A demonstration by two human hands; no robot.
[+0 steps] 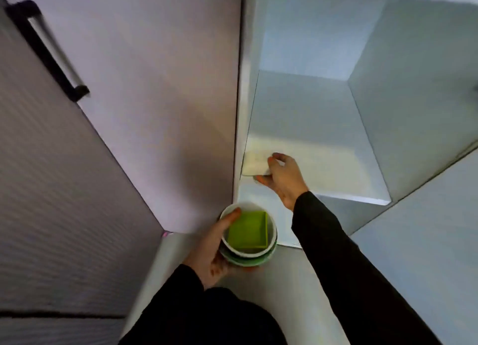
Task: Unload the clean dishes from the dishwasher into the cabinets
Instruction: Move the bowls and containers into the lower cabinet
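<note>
Held nearest me: my left hand grips a stack of bowls, thumb hooked over the white top bowl's rim, a green square container nested inside, below the open cabinet. My right hand pinches a pale dish on the cabinet's shelf, at its left edge.

Glossy white bowl; matt green square container; smooth matt cabinet door; black handle.
</note>
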